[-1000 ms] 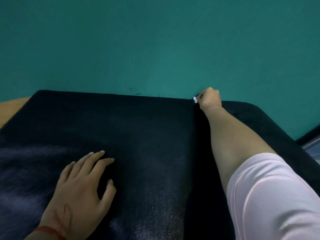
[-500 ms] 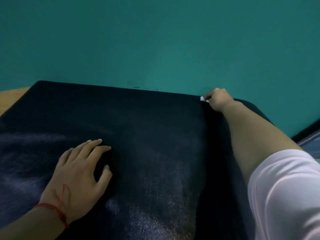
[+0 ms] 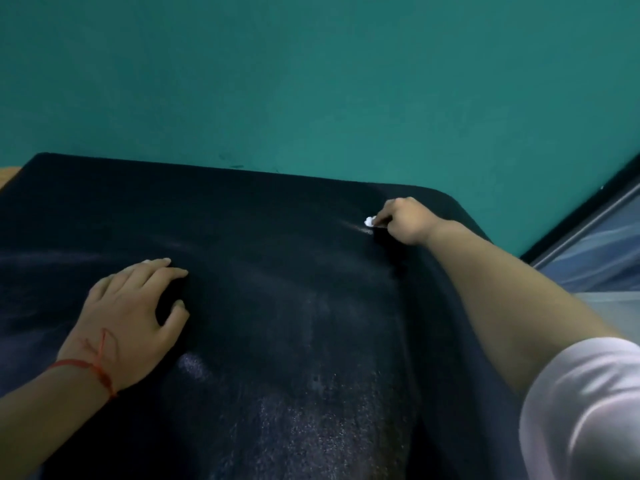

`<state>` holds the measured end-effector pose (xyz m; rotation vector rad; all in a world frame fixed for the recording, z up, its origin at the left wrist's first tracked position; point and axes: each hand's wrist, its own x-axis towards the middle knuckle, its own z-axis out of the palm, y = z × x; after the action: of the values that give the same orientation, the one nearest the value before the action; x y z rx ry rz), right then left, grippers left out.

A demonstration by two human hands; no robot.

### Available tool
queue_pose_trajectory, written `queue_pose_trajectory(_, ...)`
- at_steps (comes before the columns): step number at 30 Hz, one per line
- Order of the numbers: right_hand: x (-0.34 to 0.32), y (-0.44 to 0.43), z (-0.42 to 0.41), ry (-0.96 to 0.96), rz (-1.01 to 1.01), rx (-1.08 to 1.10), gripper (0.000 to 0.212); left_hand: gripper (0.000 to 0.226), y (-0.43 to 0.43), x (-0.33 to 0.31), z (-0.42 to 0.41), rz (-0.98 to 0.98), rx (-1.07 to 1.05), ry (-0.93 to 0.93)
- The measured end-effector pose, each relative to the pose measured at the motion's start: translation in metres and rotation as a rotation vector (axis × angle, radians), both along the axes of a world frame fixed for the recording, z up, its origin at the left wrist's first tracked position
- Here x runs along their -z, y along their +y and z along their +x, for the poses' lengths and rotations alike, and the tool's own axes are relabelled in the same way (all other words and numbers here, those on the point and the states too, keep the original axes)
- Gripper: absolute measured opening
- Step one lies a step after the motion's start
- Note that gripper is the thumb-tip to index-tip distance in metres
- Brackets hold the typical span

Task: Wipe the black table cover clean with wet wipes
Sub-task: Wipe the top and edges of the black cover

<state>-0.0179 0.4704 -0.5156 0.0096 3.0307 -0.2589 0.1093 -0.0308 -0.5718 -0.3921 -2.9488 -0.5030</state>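
Status: wet wipe (image 3: 369, 221) at upper right

right hand (image 3: 405, 221): fingers curled, pinching the small white wet wipe against black table cover (image 3: 294, 271) near its far edge. left hand (image 3: 135, 313) lower left, fingers relaxed, flat on cover.

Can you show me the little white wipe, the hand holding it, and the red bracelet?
wet wipe (image 3: 369, 221), head view, white bit poking out of the fingers.
right hand (image 3: 406, 220), head view, middle of the curled hand.
red bracelet (image 3: 78, 364), head view, string across the left wrist.
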Motion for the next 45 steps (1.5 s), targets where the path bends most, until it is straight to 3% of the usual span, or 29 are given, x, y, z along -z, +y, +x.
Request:
queue_pose_trajectory(17, 0.017, -0.037, 0.199, 0.067, -0.262, -0.069, 0.059, 0.043, 0.005, -0.01, 0.005, -0.013, -0.007, 0.036)
queue_pose_trajectory(29, 0.025, -0.067, 0.354, 0.118, -0.209, -0.091, 0.067, 0.043, 0.004, -0.012, 0.007, -0.021, 0.0, 0.031)
queue_pose_trajectory(34, 0.027, -0.077, 0.407, 0.118, -0.24, -0.076, 0.058, 0.043, 0.004, -0.009, 0.006, -0.029, 0.004, 0.042)
queue_pose_trajectory(40, 0.029, -0.09, 0.431, 0.158, -0.22, -0.033, 0.025, 0.047, 0.003, -0.009, 0.009, -0.067, 0.011, 0.047)
queue_pose_trajectory(45, 0.029, -0.099, 0.431, 0.122, -0.205, 0.038, 0.034, 0.047, -0.001, -0.009, 0.016, -0.066, 0.038, -0.012)
